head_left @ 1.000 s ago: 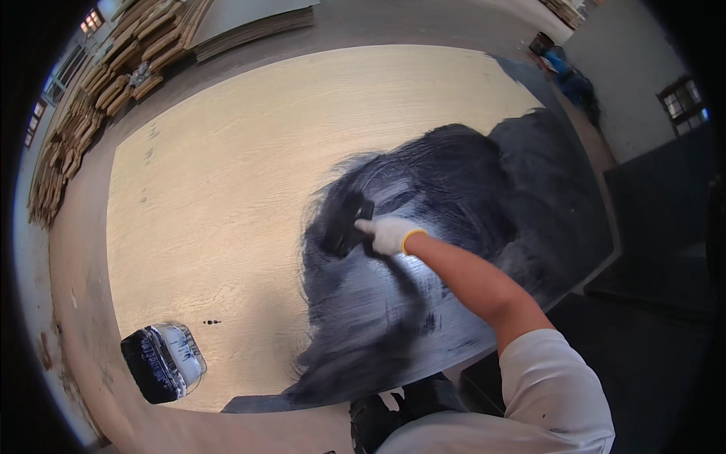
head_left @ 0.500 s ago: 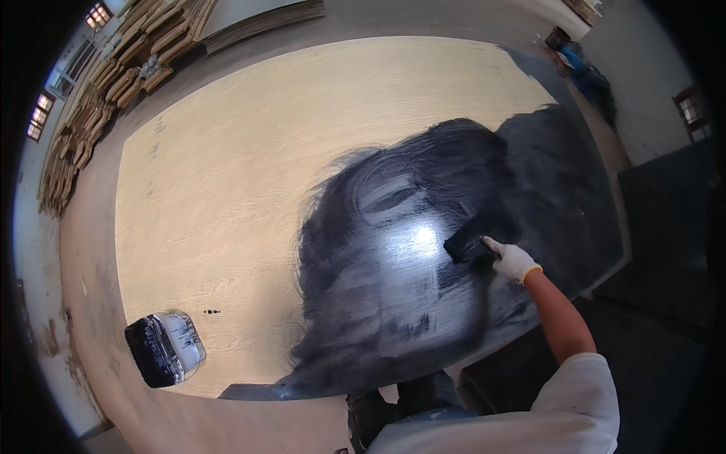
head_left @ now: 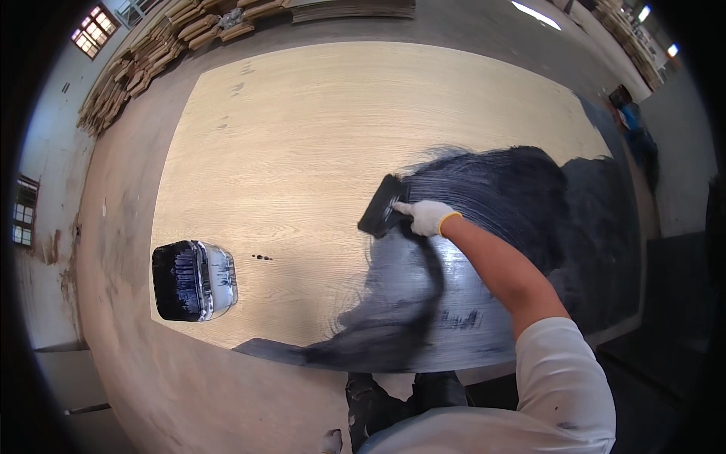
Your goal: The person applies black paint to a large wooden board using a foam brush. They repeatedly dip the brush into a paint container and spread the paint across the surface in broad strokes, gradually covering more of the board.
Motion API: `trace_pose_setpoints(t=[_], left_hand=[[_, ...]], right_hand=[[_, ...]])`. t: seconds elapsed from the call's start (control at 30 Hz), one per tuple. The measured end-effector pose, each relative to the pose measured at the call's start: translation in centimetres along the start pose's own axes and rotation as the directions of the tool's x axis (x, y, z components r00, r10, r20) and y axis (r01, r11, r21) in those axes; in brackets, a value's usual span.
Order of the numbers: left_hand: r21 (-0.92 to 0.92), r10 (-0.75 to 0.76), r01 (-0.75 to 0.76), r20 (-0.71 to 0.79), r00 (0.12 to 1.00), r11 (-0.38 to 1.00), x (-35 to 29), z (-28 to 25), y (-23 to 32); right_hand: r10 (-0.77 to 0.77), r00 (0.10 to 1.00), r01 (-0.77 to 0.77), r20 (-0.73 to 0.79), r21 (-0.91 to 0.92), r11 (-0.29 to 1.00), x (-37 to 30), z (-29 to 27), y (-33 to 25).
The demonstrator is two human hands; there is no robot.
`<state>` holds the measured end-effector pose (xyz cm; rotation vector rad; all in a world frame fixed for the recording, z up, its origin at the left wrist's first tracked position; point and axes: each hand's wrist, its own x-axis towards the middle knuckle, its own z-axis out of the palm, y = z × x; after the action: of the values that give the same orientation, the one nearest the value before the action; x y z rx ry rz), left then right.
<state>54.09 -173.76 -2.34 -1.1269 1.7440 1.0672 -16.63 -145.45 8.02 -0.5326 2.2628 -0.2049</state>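
Note:
My right hand (head_left: 429,217), in a white knit glove with a yellow cuff, is closed round a wide black paint brush (head_left: 380,206). The brush lies slantwise at the left border of the black coating, partly over bare wood grain. Beneath it is a large light wood-grain panel (head_left: 280,166), with wet dark paint (head_left: 484,189) across its right and near parts. At the panel's left end stands a squarish clear container (head_left: 219,280) with black liquid inside. A small greyish shape at the lower edge, left of my legs, may be my left hand; its fingers cannot be made out.
Several dark drips (head_left: 262,258) dot the panel right of the container. Stacked wooden boards (head_left: 162,45) lie along the far left wall. Blue and dark items (head_left: 635,129) sit beyond the panel's right end. Dark panels (head_left: 673,303) stand at the right.
My right hand has swept the brush left and away from me, from inside the painted area to its left border. The whole view has shifted as well.

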Motion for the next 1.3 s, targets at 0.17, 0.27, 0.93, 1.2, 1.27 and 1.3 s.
trace_pose_setpoints(t=[0.17, 0.27, 0.93, 1.2, 1.27, 1.3], left_hand=[[-0.018, -0.024, 0.024, 0.029, 0.999, 1.000, 0.6, -2.0, -6.7], [0.064, -0.065, 0.063, 0.033, 0.997, 0.996, 1.1, -5.2, -4.7], [0.000, -0.114, 0.115, -0.110, 0.987, 0.993, 1.5, -2.0, -5.3], [0.049, -0.077, 0.084, -0.116, 0.990, 0.995, 3.1, -2.4, -4.1], [0.030, -0.051, 0.055, -0.121, 0.991, 0.998, 3.7, -2.2, -2.7], [0.018, -0.040, 0.042, -0.132, 0.990, 0.999, 3.8, -2.2, -1.5]], right_hand=[[0.026, 0.990, 0.008, 0.137, -0.247, 0.969, -3.8, 2.5, -5.7], [0.141, 0.984, -0.159, -0.113, -0.169, 0.973, -1.0, -0.4, 0.6], [0.112, 0.994, -0.111, 0.001, -0.120, 0.987, 1.9, -2.5, 2.6], [0.236, 0.972, -0.235, 0.017, 0.195, 0.952, 1.2, -5.4, 3.4], [0.308, 0.951, -0.285, -0.041, 0.275, 0.918, 1.4, -5.7, 5.0], [0.376, 0.926, -0.337, -0.027, 0.387, 0.858, 1.4, -6.6, 5.6]])
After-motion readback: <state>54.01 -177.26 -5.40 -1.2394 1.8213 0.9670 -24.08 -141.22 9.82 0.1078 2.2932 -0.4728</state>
